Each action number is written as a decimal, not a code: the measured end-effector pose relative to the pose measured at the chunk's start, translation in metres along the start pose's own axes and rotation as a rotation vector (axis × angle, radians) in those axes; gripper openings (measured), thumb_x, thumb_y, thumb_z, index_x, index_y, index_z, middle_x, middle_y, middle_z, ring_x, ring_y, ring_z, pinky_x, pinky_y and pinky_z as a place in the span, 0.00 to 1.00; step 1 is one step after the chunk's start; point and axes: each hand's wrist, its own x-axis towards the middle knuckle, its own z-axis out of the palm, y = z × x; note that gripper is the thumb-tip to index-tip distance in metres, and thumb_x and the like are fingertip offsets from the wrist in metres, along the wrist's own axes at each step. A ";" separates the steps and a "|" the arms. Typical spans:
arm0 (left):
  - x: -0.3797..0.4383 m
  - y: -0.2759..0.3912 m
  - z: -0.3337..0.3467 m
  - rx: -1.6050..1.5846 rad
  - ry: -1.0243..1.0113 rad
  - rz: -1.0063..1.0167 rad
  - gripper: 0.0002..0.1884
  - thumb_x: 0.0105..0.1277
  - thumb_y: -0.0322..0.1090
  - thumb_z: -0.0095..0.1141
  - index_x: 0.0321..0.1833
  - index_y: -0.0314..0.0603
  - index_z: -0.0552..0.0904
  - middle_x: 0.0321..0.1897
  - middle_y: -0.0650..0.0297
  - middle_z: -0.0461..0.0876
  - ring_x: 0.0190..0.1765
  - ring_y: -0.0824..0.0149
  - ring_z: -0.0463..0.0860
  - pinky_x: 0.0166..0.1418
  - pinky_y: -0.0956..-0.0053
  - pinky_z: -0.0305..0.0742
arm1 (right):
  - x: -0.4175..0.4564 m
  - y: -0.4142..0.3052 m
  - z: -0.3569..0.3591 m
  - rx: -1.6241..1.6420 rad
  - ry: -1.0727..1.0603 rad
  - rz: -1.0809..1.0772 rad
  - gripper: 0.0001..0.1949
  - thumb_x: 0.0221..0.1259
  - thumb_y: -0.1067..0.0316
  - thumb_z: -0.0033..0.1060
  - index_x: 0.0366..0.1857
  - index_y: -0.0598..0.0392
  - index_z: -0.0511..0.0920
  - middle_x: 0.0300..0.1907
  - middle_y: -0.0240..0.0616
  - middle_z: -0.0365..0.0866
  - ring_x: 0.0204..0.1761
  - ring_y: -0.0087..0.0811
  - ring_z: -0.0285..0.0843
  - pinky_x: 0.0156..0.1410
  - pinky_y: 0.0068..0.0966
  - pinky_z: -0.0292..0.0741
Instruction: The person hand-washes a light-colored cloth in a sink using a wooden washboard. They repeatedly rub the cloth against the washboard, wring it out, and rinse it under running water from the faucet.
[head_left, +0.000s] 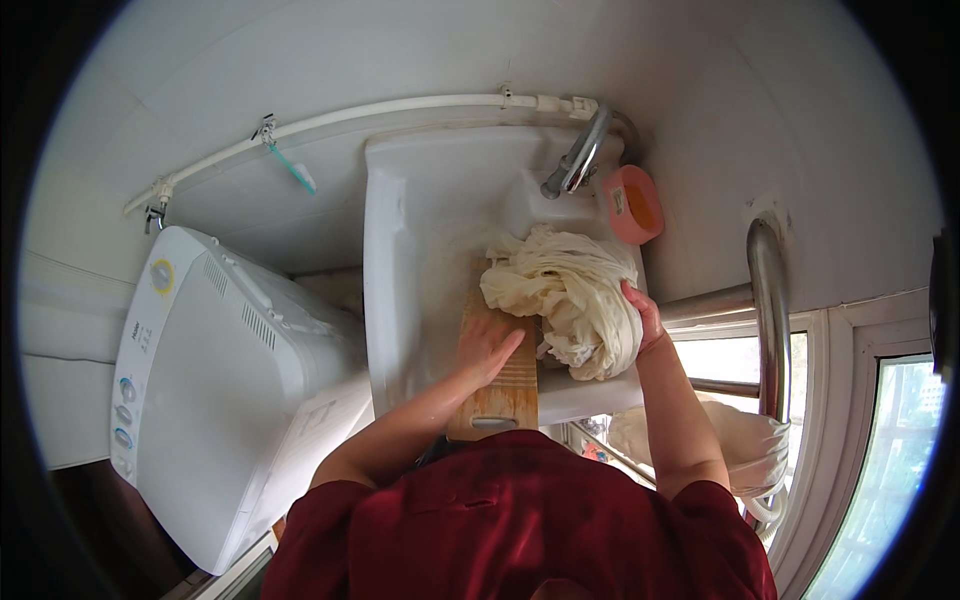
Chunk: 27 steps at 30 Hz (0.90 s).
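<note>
A bunched, wet-looking cream cloth (570, 292) lies at the right side of a white sink (386, 315), partly over a wooden washboard (514, 382). My right hand (643, 319) grips the cloth's right edge, thumb on top and the other fingers hidden. My left hand (486, 351) is over the washboard's ridged face, left of the cloth, with its thumb spread and nothing held. Whether that palm presses on the wood cannot be told. The board leans from the basin towards my body, and a slot shows at its near end.
A chrome faucet (581, 157) reaches over the sink's back right corner, beside a pink soap container (634, 204). On the left stands a white Haier washing machine (217, 360). Behind runs a white pipe (375, 109) with a teal-handled brush (296, 171). Metal railing (770, 322) borders the right.
</note>
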 end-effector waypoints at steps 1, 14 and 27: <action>0.011 0.022 -0.005 -0.571 -0.095 -0.240 0.36 0.65 0.60 0.53 0.68 0.41 0.66 0.62 0.46 0.71 0.66 0.52 0.70 0.64 0.59 0.70 | -0.002 0.000 0.001 0.005 -0.031 0.001 0.34 0.61 0.50 0.59 0.67 0.59 0.63 0.61 0.47 0.74 0.61 0.44 0.74 0.67 0.42 0.70; 0.135 0.034 -0.254 -0.983 0.404 -0.143 0.18 0.68 0.43 0.57 0.49 0.33 0.80 0.40 0.60 0.84 0.40 0.68 0.81 0.46 0.73 0.74 | -0.034 -0.024 -0.031 -0.650 0.393 0.170 0.36 0.58 0.44 0.64 0.63 0.61 0.69 0.55 0.43 0.79 0.55 0.35 0.79 0.61 0.32 0.74; 0.041 0.018 -0.059 -1.154 -0.835 -0.606 0.49 0.54 0.84 0.34 0.45 0.38 0.82 0.26 0.63 0.78 0.24 0.72 0.74 0.31 0.76 0.72 | -0.012 0.009 -0.031 -0.231 0.322 0.250 0.30 0.59 0.49 0.61 0.62 0.57 0.71 0.56 0.43 0.78 0.55 0.38 0.79 0.63 0.35 0.73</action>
